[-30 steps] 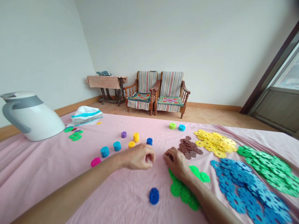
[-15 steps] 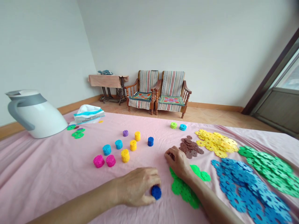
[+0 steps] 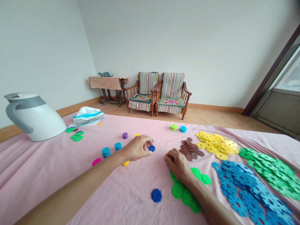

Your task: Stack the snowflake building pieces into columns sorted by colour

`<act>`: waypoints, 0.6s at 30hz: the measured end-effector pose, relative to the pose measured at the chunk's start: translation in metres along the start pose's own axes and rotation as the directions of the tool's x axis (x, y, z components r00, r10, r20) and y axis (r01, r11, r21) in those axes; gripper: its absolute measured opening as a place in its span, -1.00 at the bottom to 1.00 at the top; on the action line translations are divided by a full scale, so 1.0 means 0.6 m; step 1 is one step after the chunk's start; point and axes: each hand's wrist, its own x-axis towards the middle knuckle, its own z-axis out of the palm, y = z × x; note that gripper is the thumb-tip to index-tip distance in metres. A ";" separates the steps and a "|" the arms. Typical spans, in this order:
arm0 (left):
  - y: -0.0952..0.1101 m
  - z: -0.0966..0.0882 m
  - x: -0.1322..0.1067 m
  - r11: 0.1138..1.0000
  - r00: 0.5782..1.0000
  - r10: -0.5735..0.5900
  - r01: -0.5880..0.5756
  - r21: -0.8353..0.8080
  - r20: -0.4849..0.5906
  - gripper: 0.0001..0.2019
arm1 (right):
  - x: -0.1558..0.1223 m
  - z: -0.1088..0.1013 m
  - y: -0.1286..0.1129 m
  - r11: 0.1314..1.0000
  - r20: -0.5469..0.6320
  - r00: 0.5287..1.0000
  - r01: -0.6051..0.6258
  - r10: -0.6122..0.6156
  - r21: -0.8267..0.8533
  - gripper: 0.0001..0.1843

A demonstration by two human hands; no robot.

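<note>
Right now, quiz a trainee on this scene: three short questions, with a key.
1. Which hand holds a dark blue notched disc?
2. True or false: in the picture, the yellow disc pile lies left of the brown one.
3. Which stands nearest the tissue pack? A) white-and-grey jug B) lime-green stack C) purple stack

Key: 1. The left hand. 2. False; the yellow disc pile lies right of the brown disc pile. 3. A.

On the cloth (image 3: 131,197), a jug (image 3: 44,122) stands at the left, a tissue box (image 3: 87,118) to its right. Stacks of discs (image 3: 106,152) stand around the middle; heaps of discs (image 3: 269,172) lie on the right. Beyond the cloth, chairs (image 3: 172,87) stand right of a side table (image 3: 105,83).
</note>
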 end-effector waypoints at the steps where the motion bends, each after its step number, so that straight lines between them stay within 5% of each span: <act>1: -0.010 -0.005 0.015 1.000 1.000 -0.013 0.013 0.014 -0.027 -0.81 | -0.001 0.000 0.000 1.000 0.000 1.000 0.001 -0.001 0.002 -0.82; 7: -0.050 0.003 0.072 0.992 0.994 -0.065 0.074 0.099 -0.086 -0.85 | -0.001 0.000 0.000 1.000 -0.002 1.000 -0.005 0.005 0.001 -0.82; 18: -0.074 0.025 0.083 0.983 0.998 -0.040 0.049 0.179 -0.057 -0.85 | 0.001 0.001 0.003 1.000 0.000 1.000 -0.006 0.006 0.000 -0.82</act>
